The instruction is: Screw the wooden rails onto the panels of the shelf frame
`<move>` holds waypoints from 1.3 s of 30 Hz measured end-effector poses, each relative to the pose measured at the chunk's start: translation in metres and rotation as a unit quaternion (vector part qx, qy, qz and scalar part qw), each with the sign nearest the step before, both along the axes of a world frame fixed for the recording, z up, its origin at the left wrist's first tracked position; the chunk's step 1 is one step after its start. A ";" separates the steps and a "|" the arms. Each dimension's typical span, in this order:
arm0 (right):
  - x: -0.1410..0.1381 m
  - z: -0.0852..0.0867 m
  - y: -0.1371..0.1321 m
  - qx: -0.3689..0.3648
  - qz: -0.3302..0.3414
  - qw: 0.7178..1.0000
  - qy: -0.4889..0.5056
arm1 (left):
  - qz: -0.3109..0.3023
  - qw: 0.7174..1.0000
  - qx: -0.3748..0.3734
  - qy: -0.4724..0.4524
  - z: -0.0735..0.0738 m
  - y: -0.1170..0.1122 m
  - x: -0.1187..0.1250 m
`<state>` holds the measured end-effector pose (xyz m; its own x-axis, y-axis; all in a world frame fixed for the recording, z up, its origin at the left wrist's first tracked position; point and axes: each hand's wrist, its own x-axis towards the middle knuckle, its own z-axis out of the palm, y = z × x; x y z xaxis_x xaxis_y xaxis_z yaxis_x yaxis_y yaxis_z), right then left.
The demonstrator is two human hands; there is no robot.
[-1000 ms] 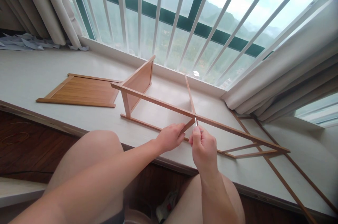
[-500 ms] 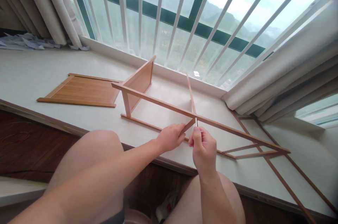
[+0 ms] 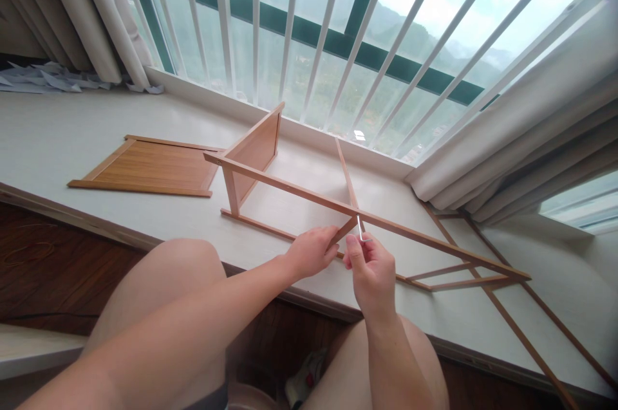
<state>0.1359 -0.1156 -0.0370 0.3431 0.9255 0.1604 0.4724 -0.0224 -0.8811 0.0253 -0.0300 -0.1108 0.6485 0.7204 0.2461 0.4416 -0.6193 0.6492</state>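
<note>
Curled the left hand (image 3: 311,253) closed about a short, flat-sided brown wooden crossbar (image 3: 344,230), below the long, straight brown wooden rail (image 3: 284,185) of an open brown wooden frame (image 3: 434,240) standing on the broad white window ledge (image 3: 178,115) in front of both hands. Pinched a thin, silver-coloured, L-shaped metal key (image 3: 359,228) between the narrowed thumb and fingers of the right hand (image 3: 374,275), just beside the left, with the long arm pointed up to the rail near the crossbar and the short arm at the fingers. Could not tell whether the tip sat in a hole.

Showed, beyond and left of the left hand, an upright rectangular brown wooden panel (image 3: 255,152) at the frame's end and, farther left, a flat-lying brown wooden panel (image 3: 149,167). Included, well right of the right hand, a second long brown wooden frame (image 3: 526,342) lying on the ledge. Took in, beyond the hands, upright white metal bars (image 3: 255,30) before a green-framed window (image 3: 299,29), with cream cloth curtains (image 3: 512,114) to either side.
</note>
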 end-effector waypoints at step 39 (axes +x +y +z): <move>0.030 -0.050 0.019 -0.044 0.011 0.999 -0.005 | -0.109 0.977 -0.024 -0.184 0.011 0.005 0.003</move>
